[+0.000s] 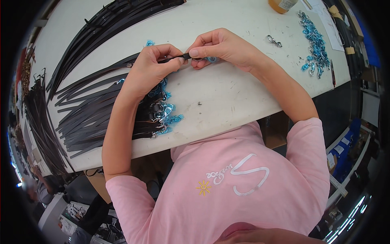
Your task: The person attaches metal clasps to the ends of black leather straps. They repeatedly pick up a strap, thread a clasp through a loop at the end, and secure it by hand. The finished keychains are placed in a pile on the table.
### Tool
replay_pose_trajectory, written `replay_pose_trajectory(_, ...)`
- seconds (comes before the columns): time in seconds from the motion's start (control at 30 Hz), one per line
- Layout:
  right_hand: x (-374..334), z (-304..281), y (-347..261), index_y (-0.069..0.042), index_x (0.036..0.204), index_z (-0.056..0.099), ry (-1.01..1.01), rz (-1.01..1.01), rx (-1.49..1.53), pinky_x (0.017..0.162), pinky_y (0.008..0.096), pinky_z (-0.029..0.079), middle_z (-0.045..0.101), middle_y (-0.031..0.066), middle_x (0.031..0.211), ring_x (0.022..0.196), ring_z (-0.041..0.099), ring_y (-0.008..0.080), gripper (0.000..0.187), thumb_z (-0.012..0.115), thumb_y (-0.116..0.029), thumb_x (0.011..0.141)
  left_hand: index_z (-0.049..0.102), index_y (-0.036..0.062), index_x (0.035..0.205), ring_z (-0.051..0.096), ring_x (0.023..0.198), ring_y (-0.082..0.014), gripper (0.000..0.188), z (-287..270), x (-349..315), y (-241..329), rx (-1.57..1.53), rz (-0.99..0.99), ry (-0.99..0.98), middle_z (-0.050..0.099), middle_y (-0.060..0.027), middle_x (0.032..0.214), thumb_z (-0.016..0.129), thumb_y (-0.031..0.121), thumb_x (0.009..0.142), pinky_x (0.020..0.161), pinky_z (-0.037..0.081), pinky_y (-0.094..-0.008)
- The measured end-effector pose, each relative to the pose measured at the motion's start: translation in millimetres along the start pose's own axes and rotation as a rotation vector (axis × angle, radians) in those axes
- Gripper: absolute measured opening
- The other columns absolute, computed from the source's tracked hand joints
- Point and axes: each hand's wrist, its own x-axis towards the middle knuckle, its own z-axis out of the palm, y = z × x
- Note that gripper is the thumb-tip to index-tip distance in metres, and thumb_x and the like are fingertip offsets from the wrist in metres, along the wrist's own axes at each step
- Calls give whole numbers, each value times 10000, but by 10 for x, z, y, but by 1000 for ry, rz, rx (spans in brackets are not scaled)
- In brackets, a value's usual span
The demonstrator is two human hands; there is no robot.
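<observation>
A dark leather strap runs between my two hands above the white table. My left hand pinches it near its end, thumb on top. My right hand is closed on the same end, where a metal ring and a snap hook in blue plastic wrap show under the fingers. How the hook sits on the strap is partly hidden. Below my left hand lies a pile of straps, their wrapped hooks all at the right end.
Longer dark straps lie at the back left, and another bundle hangs at the left edge. A bare snap hook, a heap of blue-wrapped hooks, a thin pointed tool and an amber bottle are on the right.
</observation>
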Motion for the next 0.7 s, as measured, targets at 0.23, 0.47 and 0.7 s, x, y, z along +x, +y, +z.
replay_pose_trajectory(0.23,-15,-56,-37,-8,1054,714,-12,12,38,802,251,553,734,63,882,810,699,124,231,731,-217,957,721,15,1004,525,689,-84,169,34,-93,66,128,189,112,627,-3,834,750,123,879,659,448,-258)
replay_pose_trajectory(0.47,-44,3,-79,-10,1050,718,-8,36,-24,794,246,550,702,38,864,808,675,113,232,727,-224,962,719,64,1039,597,604,-163,185,130,-208,41,571,480,347,625,-45,869,779,95,867,574,499,-296)
replay_pose_trajectory(0.7,-34,-32,-44,-3,1032,731,-18,27,-40,811,254,563,706,59,903,819,696,137,287,738,-277,948,720,28,1055,526,649,-104,184,141,-184,60,478,416,309,629,-38,830,764,31,876,580,414,-232)
